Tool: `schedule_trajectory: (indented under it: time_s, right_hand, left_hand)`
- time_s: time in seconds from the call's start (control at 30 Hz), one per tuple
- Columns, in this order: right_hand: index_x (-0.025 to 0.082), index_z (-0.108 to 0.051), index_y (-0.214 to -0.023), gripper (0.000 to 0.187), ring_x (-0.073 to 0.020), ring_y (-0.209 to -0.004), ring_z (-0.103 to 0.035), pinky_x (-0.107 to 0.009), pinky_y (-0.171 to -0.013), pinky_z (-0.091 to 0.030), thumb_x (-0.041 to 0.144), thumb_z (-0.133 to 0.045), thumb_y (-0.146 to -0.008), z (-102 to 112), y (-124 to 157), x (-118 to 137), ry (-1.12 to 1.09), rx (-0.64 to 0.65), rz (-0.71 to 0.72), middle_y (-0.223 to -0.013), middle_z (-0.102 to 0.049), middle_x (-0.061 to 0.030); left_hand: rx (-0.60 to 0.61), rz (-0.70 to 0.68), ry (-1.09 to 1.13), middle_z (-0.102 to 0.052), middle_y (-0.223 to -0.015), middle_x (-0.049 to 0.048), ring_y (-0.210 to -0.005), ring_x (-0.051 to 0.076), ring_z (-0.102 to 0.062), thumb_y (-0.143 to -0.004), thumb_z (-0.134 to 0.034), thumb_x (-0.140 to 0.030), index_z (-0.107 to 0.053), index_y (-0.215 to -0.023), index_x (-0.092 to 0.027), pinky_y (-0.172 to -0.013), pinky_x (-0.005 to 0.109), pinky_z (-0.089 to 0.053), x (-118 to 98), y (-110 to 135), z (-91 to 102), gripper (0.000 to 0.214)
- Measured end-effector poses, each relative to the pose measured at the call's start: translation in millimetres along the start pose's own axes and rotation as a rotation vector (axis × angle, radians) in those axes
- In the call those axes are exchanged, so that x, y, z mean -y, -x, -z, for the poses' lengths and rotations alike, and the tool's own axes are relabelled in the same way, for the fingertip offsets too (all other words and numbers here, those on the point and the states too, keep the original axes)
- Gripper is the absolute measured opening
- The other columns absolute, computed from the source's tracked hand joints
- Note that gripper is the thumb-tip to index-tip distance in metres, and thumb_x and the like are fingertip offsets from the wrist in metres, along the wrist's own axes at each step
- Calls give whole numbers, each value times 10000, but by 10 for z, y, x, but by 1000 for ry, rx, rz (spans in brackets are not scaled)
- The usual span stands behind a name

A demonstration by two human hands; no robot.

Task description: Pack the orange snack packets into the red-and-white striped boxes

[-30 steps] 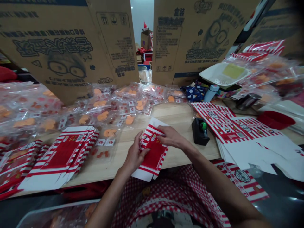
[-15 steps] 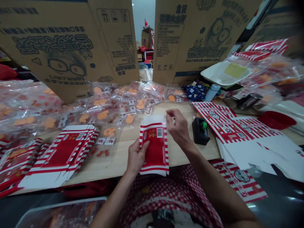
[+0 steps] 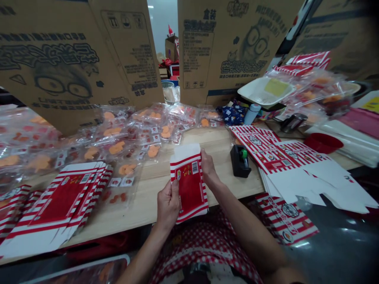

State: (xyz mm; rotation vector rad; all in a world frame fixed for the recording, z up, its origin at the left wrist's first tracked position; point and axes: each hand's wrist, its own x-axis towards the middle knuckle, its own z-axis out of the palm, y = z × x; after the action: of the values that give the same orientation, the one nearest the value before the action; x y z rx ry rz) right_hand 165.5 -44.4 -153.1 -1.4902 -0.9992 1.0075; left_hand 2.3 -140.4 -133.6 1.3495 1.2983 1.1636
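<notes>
Red-and-white striped carton blank — we see it held folded flat in both hands, just above the wooden table. Left hand grips its left edge, fingers closed; right hand pinches the right edge. Stack of matching blanks lies left, black tape dispenser right.

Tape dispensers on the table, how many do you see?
1: the black tape dispenser with a green knob, right of the person's right hand, beside the striped boxes. More could be hidden under the clear bags.
</notes>
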Motion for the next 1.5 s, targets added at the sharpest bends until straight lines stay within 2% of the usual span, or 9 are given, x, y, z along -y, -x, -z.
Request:
schedule_trajectory:
  time_s: [0.3, 0.43, 0.6, 0.8, 1.03, 1.17, 1.3, 1.4, 1.5]
  right_hand:
    - [222, -516, -635, 521, -183, -628, -555, -284, -588, -406, 620, -346, -925, -10, 155, 97, 49, -43, 71, -657, -645, -44]
    - [217, -541, -668, 532, -192, -675, -575, -285, -628, -400, 563, -263, -961, 28, 331, 48, 176, -13, 187, -710, -660, -49]
    - [238, -451, -577, 521, -192, -605, -511, -295, -586, -331, 560, -267, -944, -12, 189, -100, 299, -86, 197, -594, -563, -40]
    - [233, -481, -592, 528, -200, -634, -500, -306, -617, -325, 557, -260, -946, 76, -129, -165, 367, -173, 169, -634, -594, -57]
    - [233, -566, -750, 446, -230, -759, -612, -330, -709, -462, 467, -263, -978, 39, 71, -245, 328, -84, 130, -839, -707, -93]
    - [218, -575, -789, 438, -263, -794, -641, -381, -768, -493, 421, -243, -990, 16, 266, -387, 323, -60, 85, -848, -699, -128]
    - [178, -502, -1315, 436, -257, -1013, -670, -394, -888, -514, 414, -432, -955, -24, 437, -455, 247, 58, 129, -1139, -702, -119]
    - [230, -377, -1484, 617, -233, -1241, -586, -393, -1023, -475, 417, -526, -916, -3, 436, -447, 49, 193, 198, -1406, -586, -93]
    - [234, -419, -1479, 637, -238, -1087, -664, -396, -940, -526, 418, -557, -885, 56, 368, -428, -120, 238, 81, -1250, -683, -72]
  left_hand:
    - [-244, -99, -215, -457, -569, -37, -560, 127, -429, -983, -439, -492, -505, -654, -209, -572, 236, -360, 109, -255, 75, 438]
    - [-137, -19, -127, -587, -673, -8, -637, 150, -506, -995, -382, -521, -559, -719, -198, -607, 241, -394, 91, -418, 200, 461]
    - [-174, -153, -249, -456, -592, -49, -573, 128, -412, -979, -432, -474, -474, -677, -214, -573, 233, -329, 53, -557, 239, 401]
    - [24, -64, -322, -569, -618, -33, -569, 145, -508, -951, -485, -481, -561, -775, -216, -571, 238, -342, 238, -352, 165, 327]
    - [-35, -75, -331, -529, -583, -29, -526, 137, -490, -994, -407, -451, -554, -759, -214, -551, 244, -354, 442, -150, 107, 365]
    - [75, -59, -152, -700, -863, 23, -749, 170, -654, -982, -486, -477, -590, -1028, -204, -689, 258, -499, 393, -235, 102, 296]
    - [-60, -131, -11, -684, -1224, 105, -1050, 215, -674, -955, -556, -450, -389, -1438, -209, -949, 357, -522, 285, -502, 186, 564]
    - [45, -114, 47, -650, -1316, 118, -1132, 234, -659, -925, -603, -442, -373, -1493, -208, -1007, 377, -514, 250, -616, 271, 655]
    - [109, -20, 157, -652, -1327, 109, -1099, 238, -684, -912, -620, -431, -329, -1525, -242, -957, 378, -554, 267, -571, 309, 705]
